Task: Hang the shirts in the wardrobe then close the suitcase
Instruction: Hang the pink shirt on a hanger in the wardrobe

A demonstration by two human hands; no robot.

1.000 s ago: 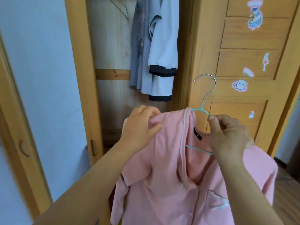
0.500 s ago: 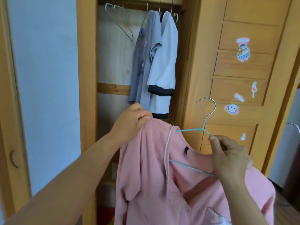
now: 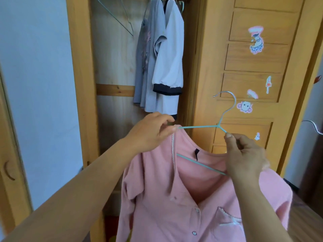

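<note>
A pink button-up shirt (image 3: 174, 203) hangs in front of me on a teal wire hanger (image 3: 201, 126) with a silver hook. My left hand (image 3: 150, 131) pinches the shirt's collar edge at the hanger's left arm. My right hand (image 3: 244, 154) grips the hanger's right arm just below the hook, with shirt fabric under the palm. The open wardrobe (image 3: 113, 67) stands straight ahead. A grey shirt (image 3: 145, 55) and a white shirt with dark trim (image 3: 171, 63) hang inside it. The suitcase is not in view.
An empty wire hanger (image 3: 120, 20) hangs at the wardrobe's upper left. The wardrobe door (image 3: 244, 58), covered with stickers, stands open on the right. A pale blue panel (image 3: 35, 84) is on the left. A metal handle (image 3: 312, 125) shows at the right edge.
The shirt's left shoulder has slid further down the hanger's left arm, baring more teal wire. My left hand shifted from gripping fabric to pinching the collar edge. The view tilted upward.
</note>
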